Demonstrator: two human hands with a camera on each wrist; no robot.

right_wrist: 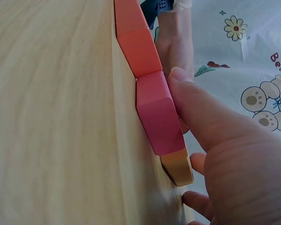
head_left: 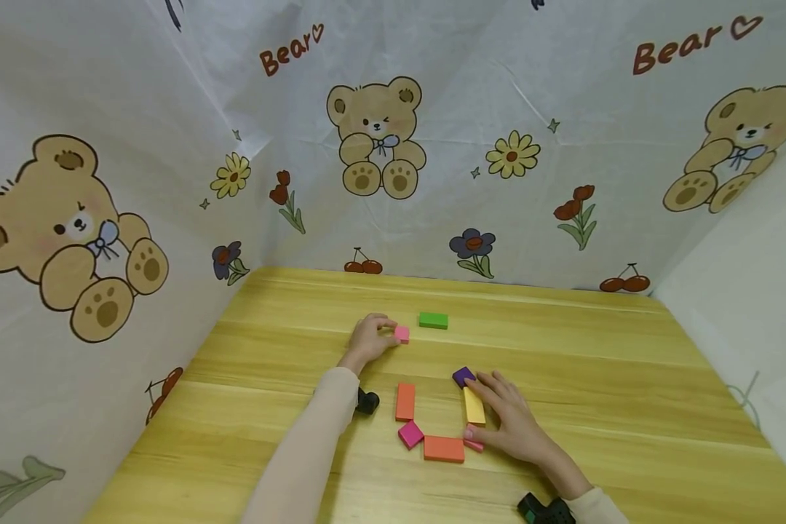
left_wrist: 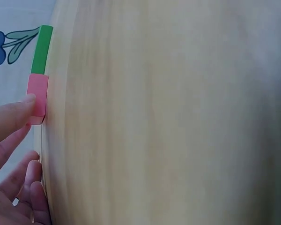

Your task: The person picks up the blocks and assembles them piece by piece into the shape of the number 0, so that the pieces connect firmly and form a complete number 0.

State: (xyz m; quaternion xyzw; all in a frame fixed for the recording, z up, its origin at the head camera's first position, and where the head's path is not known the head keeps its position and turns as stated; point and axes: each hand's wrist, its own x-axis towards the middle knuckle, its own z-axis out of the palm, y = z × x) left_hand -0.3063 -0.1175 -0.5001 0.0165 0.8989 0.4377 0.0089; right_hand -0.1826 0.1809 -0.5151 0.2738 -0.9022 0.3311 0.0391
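Note:
My left hand (head_left: 370, 340) pinches a small pink block (head_left: 402, 334) between thumb and fingers, left of the green block (head_left: 434, 320). In the left wrist view the thumb lies on that pink block (left_wrist: 38, 96). My right hand (head_left: 514, 421) spreads over the right side of a block outline. Its thumb rests on a deep pink block (right_wrist: 159, 112), and its index finger reaches the purple block (head_left: 463, 376). A yellow block (head_left: 474, 407) lies between these two. The rest of the outline is an orange-red block (head_left: 443, 449), a magenta block (head_left: 410, 434) and an upright-lying orange block (head_left: 405, 402).
The blocks lie on a wood-grain table (head_left: 596, 378). A white bear-print cloth (head_left: 432, 218) hangs behind it and along the left. Black wrist devices show beside the left cuff (head_left: 367, 402) and the right cuff (head_left: 546, 509).

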